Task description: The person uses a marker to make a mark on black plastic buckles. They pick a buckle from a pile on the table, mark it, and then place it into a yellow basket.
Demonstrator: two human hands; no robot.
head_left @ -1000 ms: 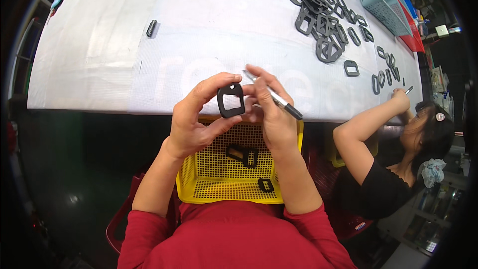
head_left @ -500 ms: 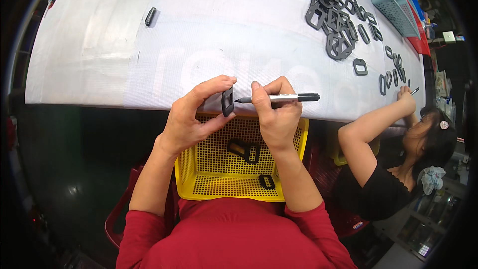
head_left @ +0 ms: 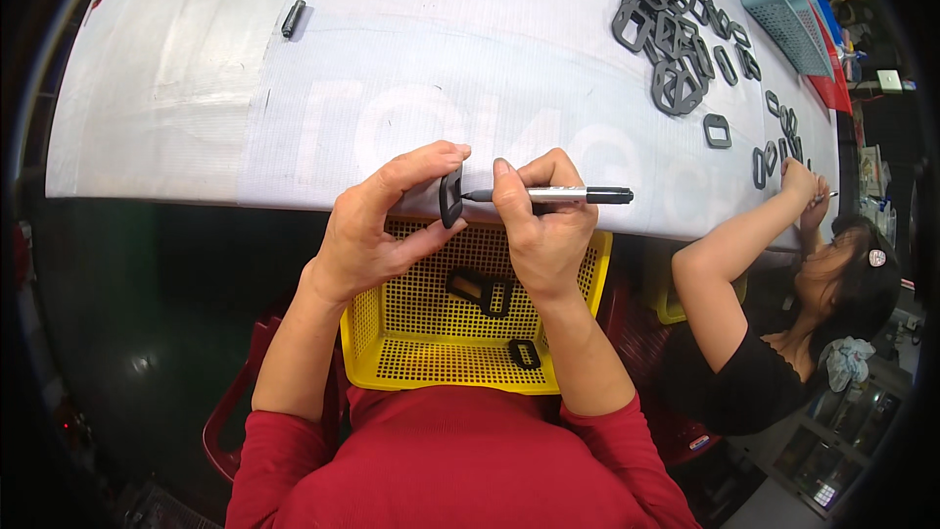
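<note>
Between thumb and fingers, my left hand (head_left: 377, 220) grips a black rectangular frame (head_left: 450, 198) by its ends, tilted on edge. My right hand (head_left: 548, 220) is closed around a marker pen (head_left: 563, 195) with a silver barrel and black end. The pen's dark tip points left and meets the frame, or lies very close to it; I cannot tell which. Below my hands, a yellow perforated basket (head_left: 446, 374) sits against my lap. Inside it lie several black frames, one of them a small frame (head_left: 524, 354) near the basket's front.
A pile of black frames (head_left: 666, 29) covers the far right of the white table (head_left: 196, 118). Beyond it stands a blue-grey basket (head_left: 778, 10). A black pen cap (head_left: 294, 19) lies far left. At right, a co-worker's arm (head_left: 734, 245) reaches over the table edge near more frames.
The pen and frame in my hands have barely shifted, with the frame turned slightly. The co-worker's hands have moved closer together at the right.
</note>
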